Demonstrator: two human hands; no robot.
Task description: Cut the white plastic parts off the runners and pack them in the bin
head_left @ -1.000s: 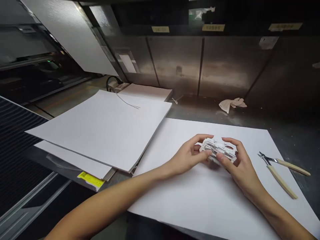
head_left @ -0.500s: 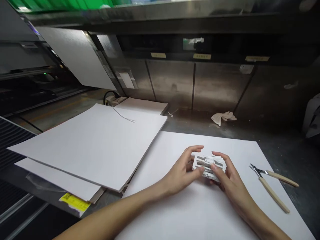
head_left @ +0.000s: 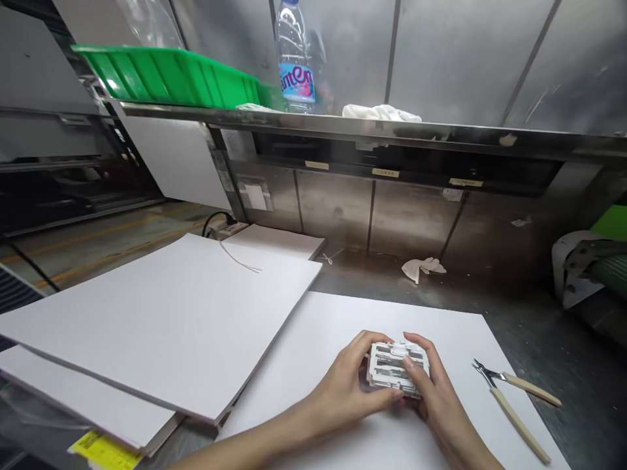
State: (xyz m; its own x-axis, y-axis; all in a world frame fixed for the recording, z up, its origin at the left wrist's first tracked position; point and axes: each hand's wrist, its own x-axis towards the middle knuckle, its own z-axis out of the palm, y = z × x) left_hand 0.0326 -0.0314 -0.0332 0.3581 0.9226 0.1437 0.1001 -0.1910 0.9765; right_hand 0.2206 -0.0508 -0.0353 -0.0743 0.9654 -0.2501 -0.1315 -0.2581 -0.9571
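Note:
Both hands hold a small stack of white slotted plastic parts [head_left: 394, 367] just above a white sheet [head_left: 313, 333] on the bench. My left hand [head_left: 350, 385] grips the stack's left side, fingers curled over its top edge. My right hand [head_left: 431, 391] closes on the right side, thumb lying across the front face. The stack stands tilted up toward me.
Cutting pliers with pale handles [head_left: 514, 398] lie on the sheet to the right. A pile of large white boards [head_left: 161, 320] lies at the left. A crumpled cloth [head_left: 422, 267] lies at the back. The shelf above carries a green tray [head_left: 171, 75], a water bottle [head_left: 295, 55] and a white cloth [head_left: 382, 113].
The view has tilted upward, bringing the shelf, tray and bottle into sight. My hands have turned the stack more upright and kept their hold on it.

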